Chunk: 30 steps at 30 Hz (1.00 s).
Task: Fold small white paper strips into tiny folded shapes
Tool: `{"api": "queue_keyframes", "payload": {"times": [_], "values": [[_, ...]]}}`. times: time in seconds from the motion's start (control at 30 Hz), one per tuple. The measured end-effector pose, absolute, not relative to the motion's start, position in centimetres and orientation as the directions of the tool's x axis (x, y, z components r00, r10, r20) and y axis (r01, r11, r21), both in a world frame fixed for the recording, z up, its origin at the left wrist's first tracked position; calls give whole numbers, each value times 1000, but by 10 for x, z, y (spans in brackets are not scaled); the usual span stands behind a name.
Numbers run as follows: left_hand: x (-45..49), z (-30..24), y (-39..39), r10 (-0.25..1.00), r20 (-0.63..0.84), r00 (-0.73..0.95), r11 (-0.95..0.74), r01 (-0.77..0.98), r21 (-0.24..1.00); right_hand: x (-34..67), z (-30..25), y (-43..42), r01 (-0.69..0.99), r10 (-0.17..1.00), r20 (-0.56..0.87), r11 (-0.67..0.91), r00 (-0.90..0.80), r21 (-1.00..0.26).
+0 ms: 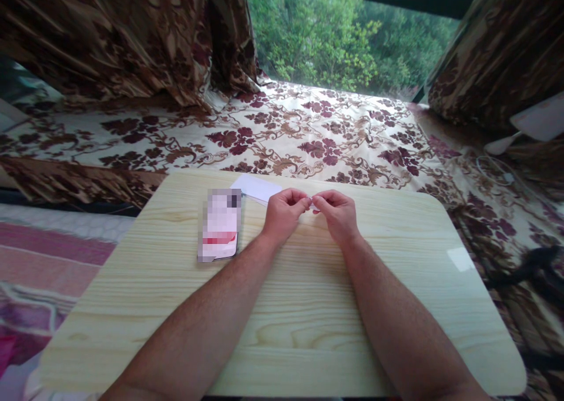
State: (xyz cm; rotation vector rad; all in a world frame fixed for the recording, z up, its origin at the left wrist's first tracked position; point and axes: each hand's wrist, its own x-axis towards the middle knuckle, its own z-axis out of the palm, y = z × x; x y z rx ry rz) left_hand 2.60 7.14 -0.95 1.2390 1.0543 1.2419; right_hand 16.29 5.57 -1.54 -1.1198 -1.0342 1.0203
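Above the far half of the wooden table, my left hand point(284, 210) and my right hand point(337, 211) meet, both with fingers pinched. Between the fingertips shows a small whitish piece point(313, 206), perhaps paper; most of it is hidden by the fingers. Behind my left hand lie white paper sheets point(255, 187), partly covered by that hand. To the left a phone point(220, 224) rests on the table, its surface blurred into blocks, with a red band near the lower end.
The pale wood-grain table point(299, 324) has rounded corners. Beyond it spreads a floral-covered window ledge point(321, 136) with brown curtains point(176, 42) on both sides. A white lamp point(540, 119) with a cable stands at the right. Striped bedding point(44, 254) lies at the left.
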Motion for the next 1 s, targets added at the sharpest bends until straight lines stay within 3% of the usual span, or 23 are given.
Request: {"api": "queue_keyframes", "payload": {"times": [0.3, 0.77, 1.0], "values": [[25, -9, 73, 994, 3, 106, 15, -171, 985, 165, -19, 56, -88, 977, 121, 138, 175, -987], [26, -6, 70, 994, 19, 107, -8, -103, 995, 165, -14, 55, 4, 966, 163, 166, 203, -986], [25, -12, 74, 996, 41, 75, -27, -171, 985, 165, -16, 56, -193, 975, 108, 146, 196, -970]]}}
